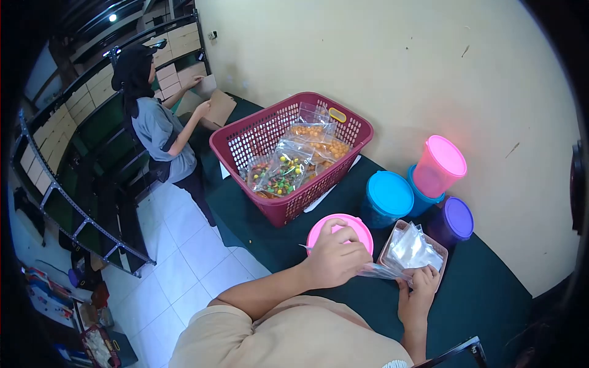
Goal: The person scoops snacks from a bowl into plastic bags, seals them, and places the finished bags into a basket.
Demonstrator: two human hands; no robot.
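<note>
A clear plastic bag (pixel 385 271) stretches between my two hands. My left hand (pixel 336 257) has its fingers bent over one end of it, above the pink lid (pixel 319 231) of a round container. A thin, pale tip pokes out left of this hand; I cannot make out what it is. My right hand (pixel 421 287) pinches the bag's other end, at the front edge of a small pinkish tray (pixel 443 250). Inside that tray lies a stack of clear plastic bags (pixel 415 248).
A maroon laundry basket (pixel 285 211) holds several bags of colourful and orange snacks (pixel 319 144). Blue (pixel 390 193), pink (pixel 440 164) and purple (pixel 453 219) lidded containers stand by the wall. At the far left, a co-worker (pixel 161 126) handles cardboard (pixel 219 109) near shelves of boxes.
</note>
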